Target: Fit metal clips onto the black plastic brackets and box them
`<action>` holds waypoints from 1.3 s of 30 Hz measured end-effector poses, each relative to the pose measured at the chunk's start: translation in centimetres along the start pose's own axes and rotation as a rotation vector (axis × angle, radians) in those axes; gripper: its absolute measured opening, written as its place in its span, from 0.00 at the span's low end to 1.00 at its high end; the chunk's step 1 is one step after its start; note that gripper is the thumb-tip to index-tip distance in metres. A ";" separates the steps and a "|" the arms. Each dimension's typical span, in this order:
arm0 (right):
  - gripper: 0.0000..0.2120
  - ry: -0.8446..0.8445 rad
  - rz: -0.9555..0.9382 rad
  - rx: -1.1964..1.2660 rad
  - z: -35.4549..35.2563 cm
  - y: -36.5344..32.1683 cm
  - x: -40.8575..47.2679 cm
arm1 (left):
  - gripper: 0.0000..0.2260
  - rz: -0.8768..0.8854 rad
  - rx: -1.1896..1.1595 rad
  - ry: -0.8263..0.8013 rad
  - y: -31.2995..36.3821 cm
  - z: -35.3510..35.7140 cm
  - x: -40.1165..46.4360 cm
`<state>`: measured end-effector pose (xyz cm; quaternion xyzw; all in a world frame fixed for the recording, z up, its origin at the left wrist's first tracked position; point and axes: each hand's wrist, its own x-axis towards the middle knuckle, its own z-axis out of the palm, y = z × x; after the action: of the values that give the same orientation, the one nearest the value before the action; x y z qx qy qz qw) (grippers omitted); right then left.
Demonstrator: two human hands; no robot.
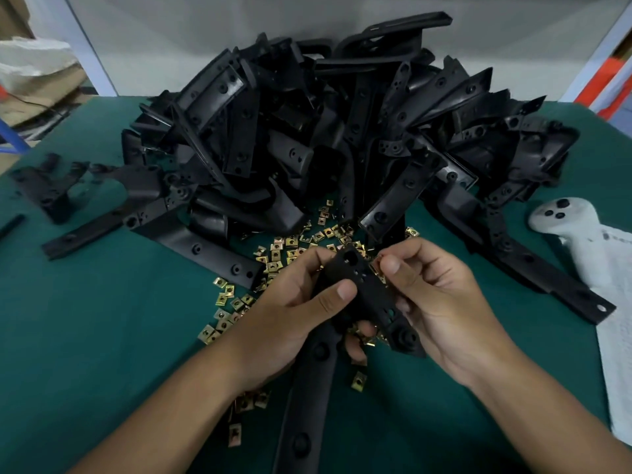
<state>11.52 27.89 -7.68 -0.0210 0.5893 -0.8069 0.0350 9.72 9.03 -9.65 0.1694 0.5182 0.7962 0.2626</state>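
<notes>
My left hand (294, 313) grips a long black plastic bracket (362, 289) near its upper end, thumb across its face. The bracket runs down toward the bottom of the view. My right hand (441, 302) pinches a small brass-coloured metal clip (378, 268) against the bracket's right edge, near its holed end. Several loose metal clips (273, 265) lie scattered on the green table around and under my hands. A big heap of black brackets (325, 131) fills the middle of the table behind them.
The green table (85, 319) carries separate black brackets at the left (51, 186) and a long one at the right (533, 268). A white hand controller (574, 230) lies on a white cloth (615, 354) at the right edge. Cardboard and a white bag (30, 63) sit beyond the table's left.
</notes>
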 end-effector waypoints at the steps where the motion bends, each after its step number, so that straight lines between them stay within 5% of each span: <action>1: 0.03 0.002 -0.001 -0.004 -0.1 0.1 0.0 | 0.11 -0.001 0.001 -0.001 0.0 0.0 0.0; 25: 0.05 -0.020 -0.026 -0.040 -0.1 0.5 -0.1 | 0.06 0.027 -0.005 -0.035 -0.3 -0.4 0.1; 39: 0.13 -0.044 -0.126 -0.174 -1.0 0.3 0.1 | 0.13 0.016 -0.037 -0.047 -0.1 -0.3 0.0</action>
<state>11.38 28.74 -8.32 -0.0786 0.6539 -0.7525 -0.0049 9.59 8.80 -9.89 0.1874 0.4957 0.8034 0.2715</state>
